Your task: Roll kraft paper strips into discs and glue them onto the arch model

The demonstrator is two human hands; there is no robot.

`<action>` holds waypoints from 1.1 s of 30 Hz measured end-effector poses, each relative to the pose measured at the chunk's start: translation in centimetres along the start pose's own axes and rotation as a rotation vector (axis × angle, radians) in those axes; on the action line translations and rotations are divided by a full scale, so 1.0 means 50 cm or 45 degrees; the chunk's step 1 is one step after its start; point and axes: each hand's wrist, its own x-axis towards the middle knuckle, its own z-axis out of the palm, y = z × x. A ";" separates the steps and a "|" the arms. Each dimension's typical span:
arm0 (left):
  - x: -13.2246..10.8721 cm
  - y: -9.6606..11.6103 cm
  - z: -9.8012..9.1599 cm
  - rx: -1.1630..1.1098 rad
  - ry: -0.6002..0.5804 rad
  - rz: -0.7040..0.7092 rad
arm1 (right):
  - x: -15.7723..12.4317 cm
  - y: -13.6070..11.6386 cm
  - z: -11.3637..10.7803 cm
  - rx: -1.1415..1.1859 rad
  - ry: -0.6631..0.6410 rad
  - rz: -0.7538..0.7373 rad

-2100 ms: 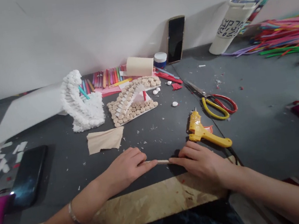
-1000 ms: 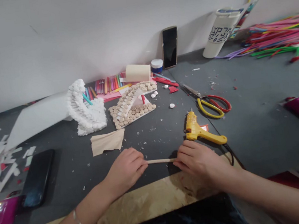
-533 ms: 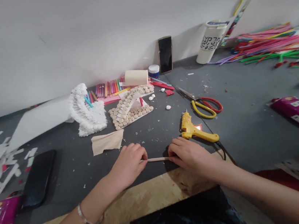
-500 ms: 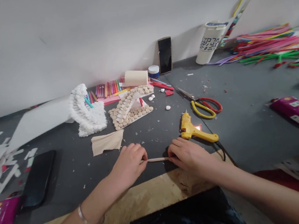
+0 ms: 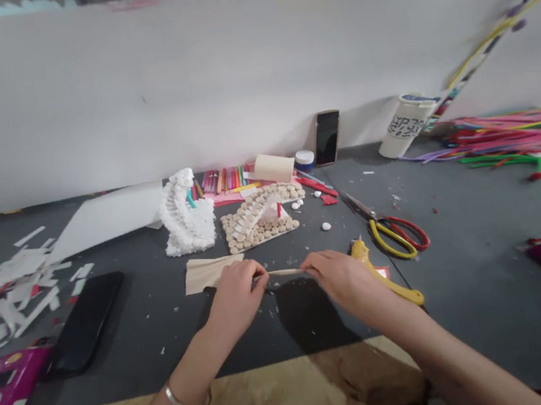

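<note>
A thin beige rolled strip [image 5: 284,272], seemingly of paper, stretches between my two hands. My left hand [image 5: 242,289] pinches its left end and my right hand [image 5: 332,274] pinches the other, so both ends are hidden by fingers. Just behind my left hand lies a torn piece of beige crepe-like paper [image 5: 205,275]. A yellow glue gun [image 5: 395,284] rests beside my right hand, partly covered by it. Farther back stands a small model covered in beige discs [image 5: 263,220], with a white textured staircase model [image 5: 187,217] to its left.
Scissors [image 5: 391,233] with yellow and red handles lie at right. A black phone [image 5: 87,323] and white paper scraps [image 5: 7,290] are at left. Along the wall are a beige roll [image 5: 273,167], an upright phone [image 5: 327,137], a tumbler [image 5: 405,126] and pipe cleaners [image 5: 511,137].
My view has tilted up, showing more of the wall. Both hands still pinch the strip, now lifted slightly off the table and nearer the crepe-like paper and glue gun.
</note>
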 end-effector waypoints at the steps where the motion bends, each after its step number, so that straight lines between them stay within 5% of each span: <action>1: -0.001 -0.004 -0.001 -0.059 0.009 -0.049 | 0.007 0.003 0.001 0.068 0.011 0.021; 11: -0.014 -0.020 0.000 -0.307 0.185 -0.123 | 0.038 0.030 0.053 0.222 0.390 -0.217; 22: -0.027 -0.008 0.028 -0.066 0.328 0.239 | 0.025 0.030 0.065 0.326 0.443 -0.195; 33: -0.029 0.018 0.019 -0.436 0.237 0.100 | 0.012 -0.009 0.035 0.286 0.442 -0.190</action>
